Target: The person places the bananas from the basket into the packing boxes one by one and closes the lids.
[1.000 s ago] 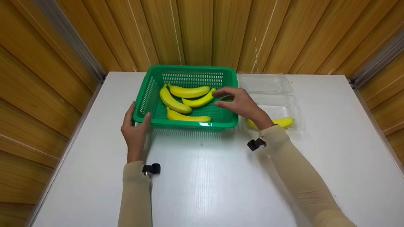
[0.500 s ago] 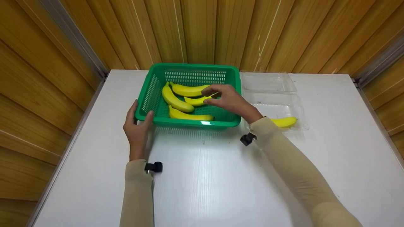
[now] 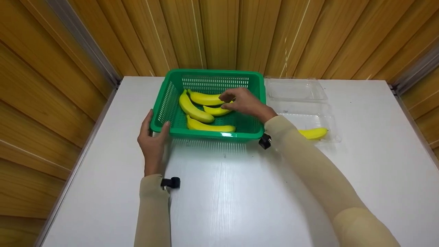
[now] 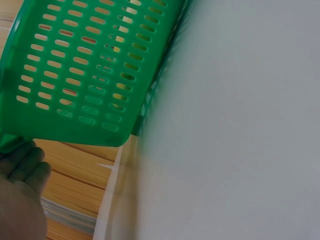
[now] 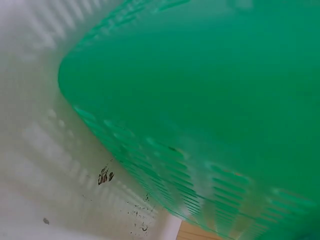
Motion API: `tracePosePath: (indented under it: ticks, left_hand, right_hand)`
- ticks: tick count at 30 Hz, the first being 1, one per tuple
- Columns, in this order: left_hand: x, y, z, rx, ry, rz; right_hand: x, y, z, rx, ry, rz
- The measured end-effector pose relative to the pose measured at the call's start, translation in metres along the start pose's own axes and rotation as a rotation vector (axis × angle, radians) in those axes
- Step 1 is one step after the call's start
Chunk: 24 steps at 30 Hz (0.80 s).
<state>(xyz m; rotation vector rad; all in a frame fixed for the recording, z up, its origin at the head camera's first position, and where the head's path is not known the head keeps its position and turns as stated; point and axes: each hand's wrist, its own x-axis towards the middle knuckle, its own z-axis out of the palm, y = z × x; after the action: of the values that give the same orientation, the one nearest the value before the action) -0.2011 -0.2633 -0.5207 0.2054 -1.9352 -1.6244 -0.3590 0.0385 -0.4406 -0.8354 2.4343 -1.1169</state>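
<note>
A green plastic basket [image 3: 192,132] with slotted walls stands at the back of the table. My left hand [image 3: 152,145] grips its near left corner, thumb on the near rim and fingers along the outside. In the left wrist view, the fingers [image 4: 25,162] lie under the basket's rim. My right hand [image 3: 244,102] reaches over the right rim, thumb and fingers curled around the right end of a small banana [image 3: 212,110]. That end is mostly hidden by the hand. Other bananas [image 3: 192,109] lie around it in the basket. The right wrist view shows the basket's outer corner [image 5: 175,95], not the hand.
Right of the basket lies an opened clear plastic clamshell box [image 3: 296,91]. Another banana [image 3: 315,133] sits at its near side, partly behind my right sleeve [image 3: 301,154]. Wood-grained panels [image 3: 219,34] stand behind the white table [image 3: 219,199].
My right hand has moved left and down into the basket, from beside the small banana's right end to around it. My left hand has kept its place on the corner. The view has shifted slightly.
</note>
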Motion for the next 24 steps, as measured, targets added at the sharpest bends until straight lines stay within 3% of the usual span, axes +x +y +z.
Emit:
tracePosePath:
  ticks: [7, 14, 24]
  left_hand:
    - [0.001, 0.001, 0.004, -0.009, -0.003, 0.026]
    - [0.003, 0.001, 0.005, -0.012, 0.011, 0.029]
    - [-0.008, 0.030, 0.003, -0.024, 0.008, 0.008]
  right_hand:
    - [0.005, 0.004, 0.000, -0.084, -0.047, 0.048]
    - [0.008, 0.005, 0.002, -0.199, -0.105, 0.043]
    - [0.010, 0.006, 0.007, -0.316, -0.141, 0.048]
